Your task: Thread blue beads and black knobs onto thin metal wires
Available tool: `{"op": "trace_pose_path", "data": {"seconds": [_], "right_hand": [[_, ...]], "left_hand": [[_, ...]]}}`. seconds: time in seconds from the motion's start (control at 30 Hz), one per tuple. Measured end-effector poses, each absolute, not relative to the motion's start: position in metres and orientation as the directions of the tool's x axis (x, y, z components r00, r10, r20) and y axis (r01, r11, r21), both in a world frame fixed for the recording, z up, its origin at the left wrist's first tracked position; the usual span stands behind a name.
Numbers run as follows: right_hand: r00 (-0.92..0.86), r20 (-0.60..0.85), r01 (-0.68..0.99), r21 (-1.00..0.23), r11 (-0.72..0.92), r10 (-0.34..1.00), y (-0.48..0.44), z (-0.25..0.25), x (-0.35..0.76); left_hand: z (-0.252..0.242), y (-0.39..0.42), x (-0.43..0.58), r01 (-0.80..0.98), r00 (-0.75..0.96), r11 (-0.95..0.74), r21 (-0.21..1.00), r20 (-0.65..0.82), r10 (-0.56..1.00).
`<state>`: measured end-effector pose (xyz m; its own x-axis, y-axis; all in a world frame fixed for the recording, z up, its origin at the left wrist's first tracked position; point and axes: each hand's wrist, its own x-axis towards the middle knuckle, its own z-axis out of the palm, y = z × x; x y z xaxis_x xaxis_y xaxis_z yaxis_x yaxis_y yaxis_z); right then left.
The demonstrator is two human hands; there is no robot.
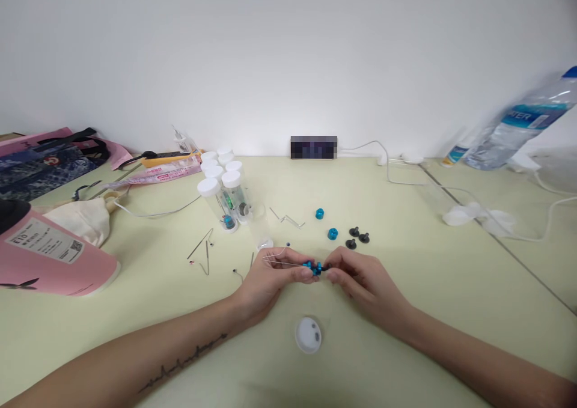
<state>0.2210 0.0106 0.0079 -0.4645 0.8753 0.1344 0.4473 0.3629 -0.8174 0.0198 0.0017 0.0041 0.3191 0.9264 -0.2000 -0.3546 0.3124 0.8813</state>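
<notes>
Between thumb and fingers, my left hand (273,276) grips a small blue metal part (311,268). A thin bent metal rod lies along the same hand. My right hand (367,276) pinches a small black piece (328,268) against the blue part's right end; fingertips partly hide it. Beyond the hands sit two similar blue pieces, a far one (320,214) and a nearer one (332,234). Several black flanged, screw-like pieces (354,232) lie to their right. Nearer me, a white cap (309,336) lies with its hollow side up, holding small dark discs.
Clear tubes with white caps (210,187) stand left of centre, beside an uncapped clear tube (260,228). Bent metal rods (207,258) are scattered there. A pink cup (67,255) is at left. A water bottle (518,125), white cable (410,183) and small display (314,148) are farther back.
</notes>
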Motion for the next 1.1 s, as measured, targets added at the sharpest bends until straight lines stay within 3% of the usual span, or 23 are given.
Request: {"op": "trace_pose_path", "data": {"seconds": [0.17, 0.47, 0.73, 1.0, 1.1], "right_hand": [[-0.435, 0.197, 0.425, -0.815, 0.393, 0.879, 0.0089, 0.0049, 0.2216], [-0.531, 0.152, 0.446, -0.786, 0.427, 0.834, 0.014, 0.006, 0.2223], [-0.438, 0.19, 0.455, -0.796, 0.399, 0.879, 0.0081, 0.004, 0.2203], [-0.543, 0.147, 0.459, -0.772, 0.44, 0.827, 0.011, 0.0056, 0.2226], [-0.495, 0.145, 0.484, -0.773, 0.41, 0.857, 0.0103, 0.0054, 0.2216]], "left_hand": [[0.0044, 0.0018, 0.0196, -0.348, 0.313, 0.301, 0.888, -0.193, 0.93], [0.0038, 0.0011, 0.021, -0.342, 0.339, 0.297, 0.891, -0.177, 0.924], [0.0022, 0.0028, 0.0196, -0.344, 0.312, 0.275, 0.898, -0.167, 0.935], [0.0041, 0.0018, 0.0211, -0.322, 0.346, 0.292, 0.9, -0.175, 0.922], [0.0037, 0.0022, 0.0208, -0.331, 0.331, 0.29, 0.898, -0.177, 0.927]]}}
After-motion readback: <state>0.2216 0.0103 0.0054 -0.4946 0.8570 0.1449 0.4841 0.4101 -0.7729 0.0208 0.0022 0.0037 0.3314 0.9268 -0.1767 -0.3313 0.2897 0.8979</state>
